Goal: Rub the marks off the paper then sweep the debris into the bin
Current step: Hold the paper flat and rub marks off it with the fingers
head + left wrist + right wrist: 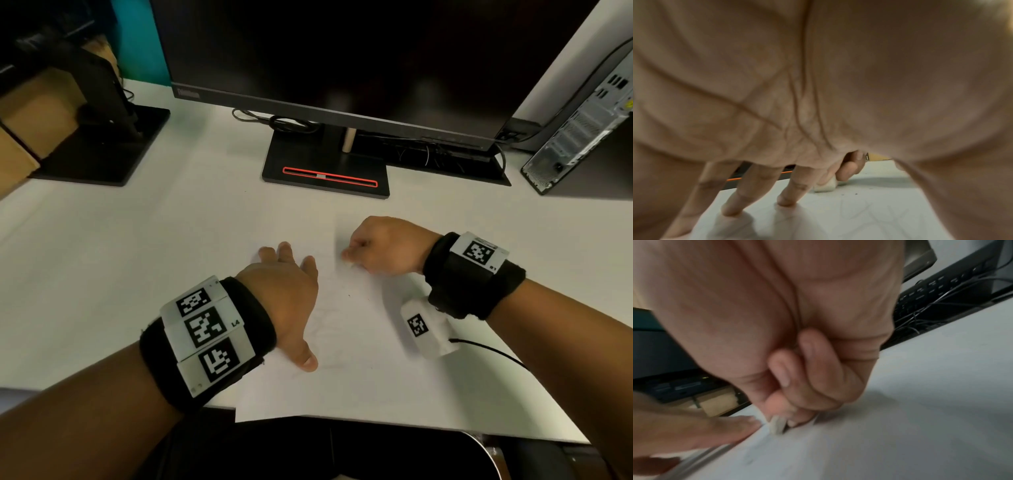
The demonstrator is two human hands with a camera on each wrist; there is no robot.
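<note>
White desk (137,260); left hand (287,294) fingers spread on paper (359,377), right hand (383,246) pinching eraser (778,425).

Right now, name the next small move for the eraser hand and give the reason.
Probably drag the eraser back toward the body over the faint pencil marks. The right hand pinches it at the paper's far edge, the left hand presses the sheet flat, and marks remain nearer.

Left hand (287,291) flat (fingers spread); right hand (383,246) curled, pinching.
</note>
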